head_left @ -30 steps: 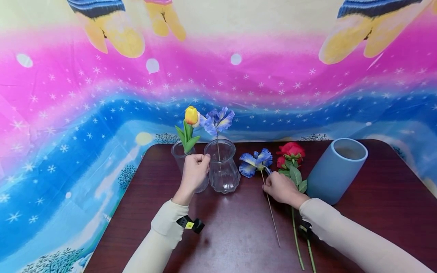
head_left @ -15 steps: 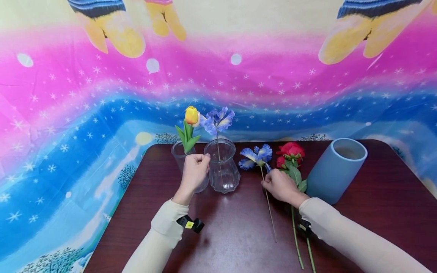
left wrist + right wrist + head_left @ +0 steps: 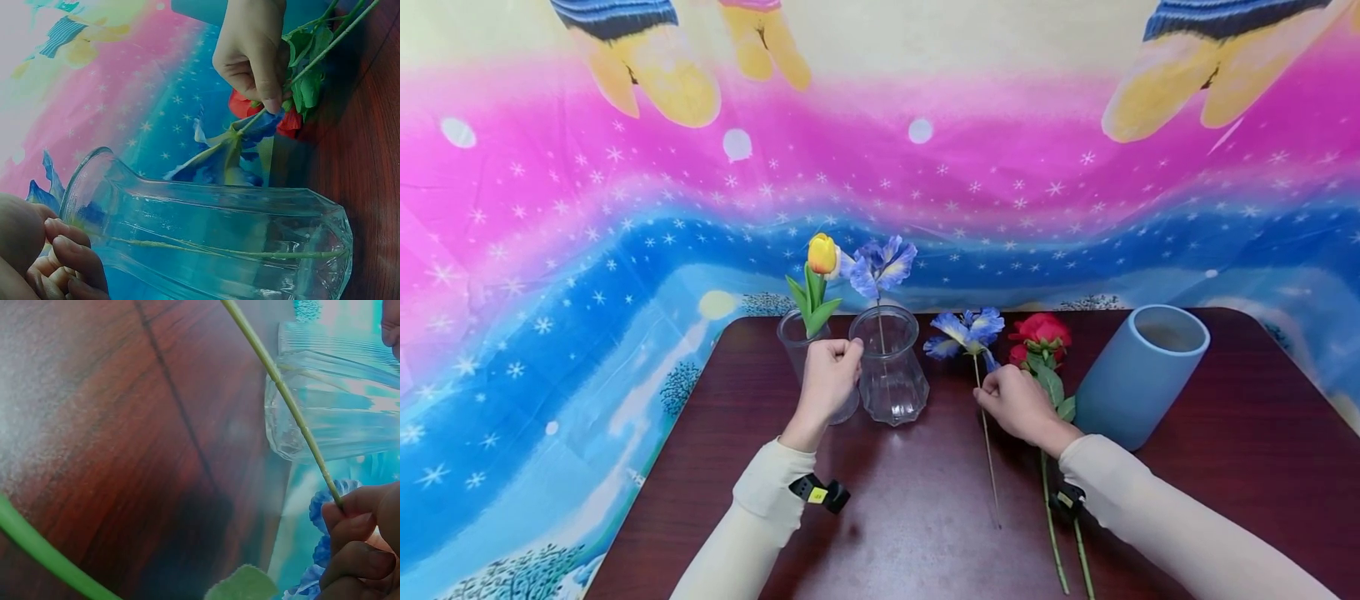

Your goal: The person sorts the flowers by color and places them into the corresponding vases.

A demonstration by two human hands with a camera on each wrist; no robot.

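In the head view my right hand (image 3: pixel 1017 404) pinches the thin stem of a blue iris (image 3: pixel 967 331) between thumb and fingers, just below its bloom. The long stem (image 3: pixel 290 403) hangs down toward the table, as the right wrist view shows. My left hand (image 3: pixel 832 375) has curled fingers at the left rim of a clear glass vase (image 3: pixel 891 392) and grips that rim. Another blue iris (image 3: pixel 880 267) stands in this vase, its stem (image 3: pixel 250 251) reaching the bottom. The left fingertips are partly hidden behind the hand in the head view.
Behind my left hand stands a narrower glass (image 3: pixel 797 342) with a yellow tulip (image 3: pixel 822 253) in it. Red roses (image 3: pixel 1041 333) lie partly under my right forearm. A tall blue-grey vase (image 3: pixel 1131 392) stands at the right, on the dark wooden table (image 3: pixel 895 517).
The iris in my right hand has turned slightly: its bloom has shifted a little right and up, and its stem end has swung left. My left hand stays at the vase rim.
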